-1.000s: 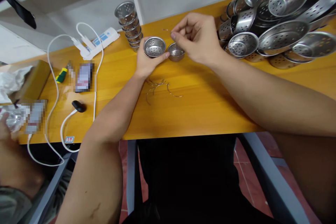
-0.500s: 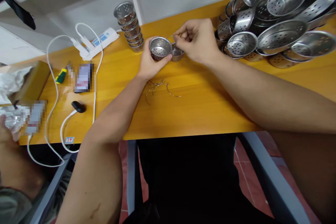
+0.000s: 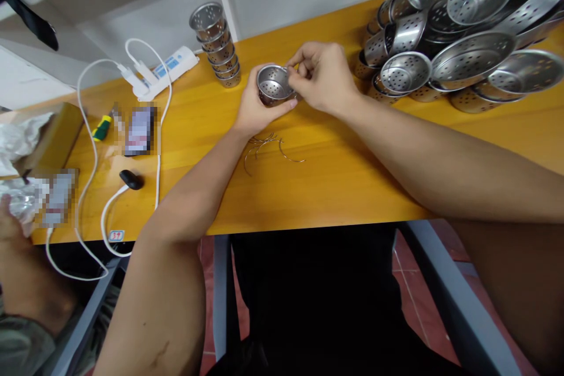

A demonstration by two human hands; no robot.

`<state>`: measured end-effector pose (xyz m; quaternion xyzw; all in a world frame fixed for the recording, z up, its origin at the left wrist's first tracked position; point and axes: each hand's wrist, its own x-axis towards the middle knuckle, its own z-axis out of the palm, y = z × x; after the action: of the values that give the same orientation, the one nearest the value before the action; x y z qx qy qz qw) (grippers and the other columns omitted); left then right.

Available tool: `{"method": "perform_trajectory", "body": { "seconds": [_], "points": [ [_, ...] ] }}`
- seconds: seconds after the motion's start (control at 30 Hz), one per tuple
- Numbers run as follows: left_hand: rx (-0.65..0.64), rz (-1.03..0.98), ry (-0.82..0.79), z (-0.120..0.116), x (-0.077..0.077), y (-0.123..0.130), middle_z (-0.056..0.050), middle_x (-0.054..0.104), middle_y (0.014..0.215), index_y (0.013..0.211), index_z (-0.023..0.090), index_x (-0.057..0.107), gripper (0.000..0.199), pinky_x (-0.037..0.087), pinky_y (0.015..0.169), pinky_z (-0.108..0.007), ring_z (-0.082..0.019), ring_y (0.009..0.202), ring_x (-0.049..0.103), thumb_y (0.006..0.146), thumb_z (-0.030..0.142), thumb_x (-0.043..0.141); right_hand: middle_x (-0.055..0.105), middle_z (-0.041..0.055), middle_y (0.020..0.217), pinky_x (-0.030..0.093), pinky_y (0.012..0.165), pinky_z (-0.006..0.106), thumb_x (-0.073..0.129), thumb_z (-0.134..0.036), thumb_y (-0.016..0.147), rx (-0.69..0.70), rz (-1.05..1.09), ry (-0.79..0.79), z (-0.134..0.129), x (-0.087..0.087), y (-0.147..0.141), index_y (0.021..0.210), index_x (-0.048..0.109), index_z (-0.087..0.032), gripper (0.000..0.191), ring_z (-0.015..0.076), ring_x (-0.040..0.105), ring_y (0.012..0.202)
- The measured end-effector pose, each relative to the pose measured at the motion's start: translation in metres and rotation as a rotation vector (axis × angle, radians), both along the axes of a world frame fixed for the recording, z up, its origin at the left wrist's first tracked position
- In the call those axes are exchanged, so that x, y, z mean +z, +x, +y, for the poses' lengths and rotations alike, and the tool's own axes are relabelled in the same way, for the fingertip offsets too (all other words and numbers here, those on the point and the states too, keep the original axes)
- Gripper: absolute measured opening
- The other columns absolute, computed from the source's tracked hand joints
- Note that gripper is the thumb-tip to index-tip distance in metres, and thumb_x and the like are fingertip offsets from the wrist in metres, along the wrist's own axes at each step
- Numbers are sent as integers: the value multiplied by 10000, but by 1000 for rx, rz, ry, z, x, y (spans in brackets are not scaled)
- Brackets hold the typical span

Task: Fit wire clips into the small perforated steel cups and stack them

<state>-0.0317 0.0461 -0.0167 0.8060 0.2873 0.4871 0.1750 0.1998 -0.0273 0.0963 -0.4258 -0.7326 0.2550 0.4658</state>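
Note:
My left hand (image 3: 258, 108) is wrapped round a small perforated metal cup (image 3: 275, 85), its open top facing up towards me. At the cup's right rim, the thumb and fingers of my right hand (image 3: 324, 76) are pinched together; whatever lies between them is too small to make out. Several thin curved wires (image 3: 291, 158) lie on the table just below my left hand. A stack of similar perforated cups (image 3: 219, 47) stands behind and to the left of the held cup.
Many perforated metal cups (image 3: 473, 64) are piled at the right of the wooden table (image 3: 330, 188). To the left are a power strip (image 3: 170, 73), white cables, two blurred phones, a green and yellow tool (image 3: 103, 128) and a box (image 3: 57, 138). Another person's arm (image 3: 26, 282) shows at far left.
My left hand and the cup have shifted slightly right. My right hand has moved left and a little down, to the cup's rim. The second cup between the hands is no longer visible.

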Motion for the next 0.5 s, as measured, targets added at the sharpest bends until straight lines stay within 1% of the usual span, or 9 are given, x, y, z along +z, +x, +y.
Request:
{"method": "perform_trajectory", "body": {
  "seconds": [0.1,0.17,0.27,0.37,0.43,0.5],
  "points": [
    [6,-37,-18,-8,7,3,-79,731,1518,1591,353,514,1182,617,1349,-573,-333,1442,815,736,1064,916,656,-17,736,455,716,433,935,-395,993,12,18,-19,-4,3,0,937,715,-325,237,236,548,701],
    [11,-45,-33,-13,12,5,-73,744,1498,1583,352,527,1182,625,1344,-583,-332,1422,828,724,1058,927,659,-12,748,457,732,441,922,-418,981,14,22,-30,-5,4,0,937,712,-326,233,234,541,703],
    [16,-42,-47,-21,18,8,-67,756,1484,1603,357,526,1165,634,1337,-588,-326,1409,842,751,1051,913,646,-4,744,446,730,447,918,-423,954,-2,25,-29,-4,3,-1,920,702,-327,238,246,543,702],
    [19,-46,-51,-26,22,10,-61,781,1454,1564,341,568,1116,669,1292,-564,-306,1365,864,768,1053,896,624,-9,700,453,715,452,955,-462,940,-12,36,-23,-4,1,-3,942,724,-352,256,280,581,729],
    [19,-58,-67,-26,22,10,-59,803,1421,1515,317,614,1068,692,1259,-543,-289,1321,876,789,1054,882,626,-16,693,461,716,447,960,-503,945,28,81,-24,-3,2,-4,963,737,-358,266,271,572,725],
    [3,-73,-103,-23,20,7,-63,818,1399,1486,302,650,1003,697,1253,-530,-279,1307,874,844,1047,846,687,-8,755,460,713,438,937,-558,967,113,156,-44,-3,5,-3,955,740,-335,297,238,549,702]
  ]
}}
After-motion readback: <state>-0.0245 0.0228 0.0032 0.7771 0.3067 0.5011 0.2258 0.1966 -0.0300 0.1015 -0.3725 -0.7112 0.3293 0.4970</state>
